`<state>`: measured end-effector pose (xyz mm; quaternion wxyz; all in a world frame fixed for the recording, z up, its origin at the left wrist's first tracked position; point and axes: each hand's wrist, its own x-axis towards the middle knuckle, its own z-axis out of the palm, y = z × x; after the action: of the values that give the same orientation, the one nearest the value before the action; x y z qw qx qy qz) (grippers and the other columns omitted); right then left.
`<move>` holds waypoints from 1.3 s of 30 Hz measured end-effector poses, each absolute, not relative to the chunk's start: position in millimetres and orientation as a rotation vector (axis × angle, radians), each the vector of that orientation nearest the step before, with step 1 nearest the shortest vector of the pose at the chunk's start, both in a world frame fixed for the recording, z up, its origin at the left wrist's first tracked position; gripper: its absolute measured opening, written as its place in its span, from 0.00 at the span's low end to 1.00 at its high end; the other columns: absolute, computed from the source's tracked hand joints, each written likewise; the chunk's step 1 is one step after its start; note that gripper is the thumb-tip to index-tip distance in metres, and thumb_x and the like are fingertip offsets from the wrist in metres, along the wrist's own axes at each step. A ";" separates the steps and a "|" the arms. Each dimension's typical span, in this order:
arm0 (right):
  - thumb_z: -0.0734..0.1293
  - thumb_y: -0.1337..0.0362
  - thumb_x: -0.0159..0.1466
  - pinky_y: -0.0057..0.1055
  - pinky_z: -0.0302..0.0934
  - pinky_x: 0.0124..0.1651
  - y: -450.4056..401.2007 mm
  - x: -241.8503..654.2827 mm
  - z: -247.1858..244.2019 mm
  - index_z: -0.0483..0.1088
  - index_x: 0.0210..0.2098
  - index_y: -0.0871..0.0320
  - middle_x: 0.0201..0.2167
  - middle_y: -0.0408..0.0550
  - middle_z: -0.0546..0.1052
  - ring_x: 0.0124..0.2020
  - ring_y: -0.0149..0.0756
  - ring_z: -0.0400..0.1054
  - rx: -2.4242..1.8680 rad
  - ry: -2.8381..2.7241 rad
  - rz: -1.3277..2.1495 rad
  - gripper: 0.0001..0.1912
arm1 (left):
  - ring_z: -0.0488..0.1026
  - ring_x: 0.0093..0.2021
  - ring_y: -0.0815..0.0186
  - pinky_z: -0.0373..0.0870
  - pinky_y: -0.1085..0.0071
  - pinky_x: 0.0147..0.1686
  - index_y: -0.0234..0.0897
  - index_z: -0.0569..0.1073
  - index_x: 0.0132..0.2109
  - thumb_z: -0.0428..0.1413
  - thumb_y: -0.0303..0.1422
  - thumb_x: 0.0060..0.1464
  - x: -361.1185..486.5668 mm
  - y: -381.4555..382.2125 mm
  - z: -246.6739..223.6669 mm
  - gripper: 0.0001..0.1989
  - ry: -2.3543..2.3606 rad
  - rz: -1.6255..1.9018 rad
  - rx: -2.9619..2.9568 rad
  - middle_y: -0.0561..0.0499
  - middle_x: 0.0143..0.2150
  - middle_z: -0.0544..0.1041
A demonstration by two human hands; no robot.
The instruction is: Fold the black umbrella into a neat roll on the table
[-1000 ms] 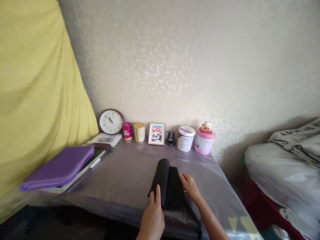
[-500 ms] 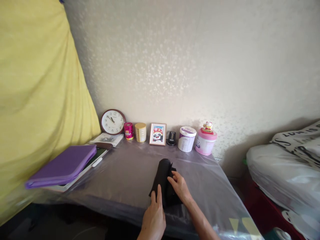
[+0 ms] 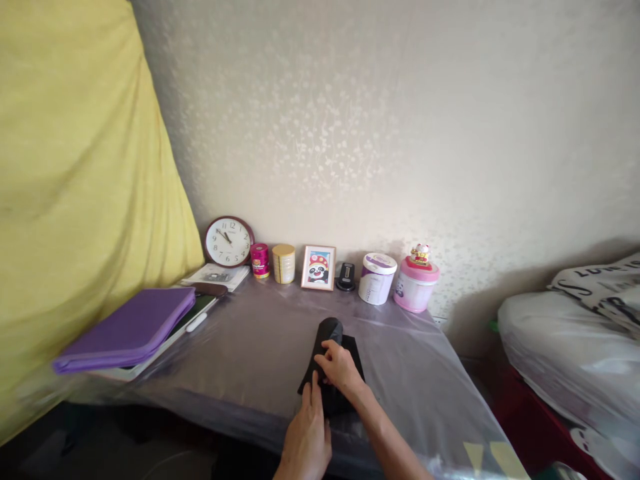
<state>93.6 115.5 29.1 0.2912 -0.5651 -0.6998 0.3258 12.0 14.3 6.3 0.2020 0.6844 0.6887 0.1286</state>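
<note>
A black rolled bundle (image 3: 330, 328) lies on the covered table near its front edge, pointing away from me. A flat black flap (image 3: 353, 353) spreads out on its right side; whether it is cloth or some other sheet I cannot tell. My left hand (image 3: 307, 427) rests at the near left end of the bundle, its fingers stretched out and touching it. Over the top of the roll, my right hand (image 3: 340, 369) has bent fingers gripping the black material. The stretch beneath both hands is hidden.
Along the wall stand a clock (image 3: 229, 242), a pink tin (image 3: 260, 261), a yellow-lidded jar (image 3: 284, 264), a panda picture frame (image 3: 319, 268), a small black device (image 3: 346, 277) and two tubs (image 3: 377, 280). A purple folder (image 3: 130, 327) lies left. Plastic-wrapped bedding (image 3: 555, 340) is at right.
My right hand has moved left, from the bundle's right-hand flap onto the top of the roll. The flap now lies flatter and more in sight. My left hand has hardly moved.
</note>
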 end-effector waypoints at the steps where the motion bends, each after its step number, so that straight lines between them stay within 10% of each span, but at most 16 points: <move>1: 0.60 0.66 0.55 0.24 0.58 0.23 115.0 92.8 30.7 0.67 0.41 0.60 0.23 0.41 0.74 0.14 0.26 0.65 -1.492 -1.900 0.860 0.13 | 0.59 0.57 0.62 0.60 0.75 0.48 0.26 0.37 0.63 0.41 0.21 0.50 11.5 13.7 5.5 0.34 1.923 0.394 1.901 0.36 0.64 0.47; 6: 0.58 0.67 0.58 0.23 0.59 0.27 114.4 92.5 32.1 0.68 0.37 0.59 0.22 0.43 0.76 0.20 0.28 0.68 -1.388 -2.030 0.831 0.10 | 0.61 0.56 0.64 0.61 0.74 0.47 0.35 0.25 0.62 0.44 0.22 0.49 9.8 10.6 4.3 0.41 1.913 0.525 1.909 0.41 0.65 0.44; 12: 0.53 0.62 0.62 0.24 0.60 0.23 114.9 98.4 26.6 0.63 0.43 0.58 0.28 0.43 0.77 0.17 0.26 0.65 -1.234 -1.920 1.164 0.14 | 0.68 0.48 0.62 0.65 0.72 0.42 0.34 0.39 0.63 0.42 0.23 0.50 11.2 12.0 2.9 0.34 1.930 0.424 1.907 0.37 0.63 0.49; 24: 0.54 0.64 0.65 0.45 0.46 0.59 112.2 121.4 10.4 0.69 0.43 0.53 0.47 0.48 0.72 0.55 0.37 0.57 -0.902 -2.225 0.375 0.15 | 0.67 0.50 0.63 0.61 0.74 0.45 0.34 0.36 0.63 0.40 0.25 0.52 9.2 18.6 -2.6 0.33 1.928 0.321 1.844 0.38 0.63 0.51; 39: 0.54 0.62 0.64 0.40 0.50 0.55 198.1 118.1 7.0 0.70 0.42 0.58 0.48 0.53 0.71 0.51 0.39 0.61 -1.361 -1.999 0.124 0.16 | 0.70 0.46 0.63 0.63 0.72 0.42 0.40 0.35 0.63 0.44 0.23 0.49 7.7 26.5 -0.1 0.38 1.972 0.211 1.740 0.38 0.62 0.51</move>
<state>118.1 198.1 7.0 0.3522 -0.5260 -0.7727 0.0478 7.7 26.5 -0.1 0.2491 0.6388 0.7238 0.0776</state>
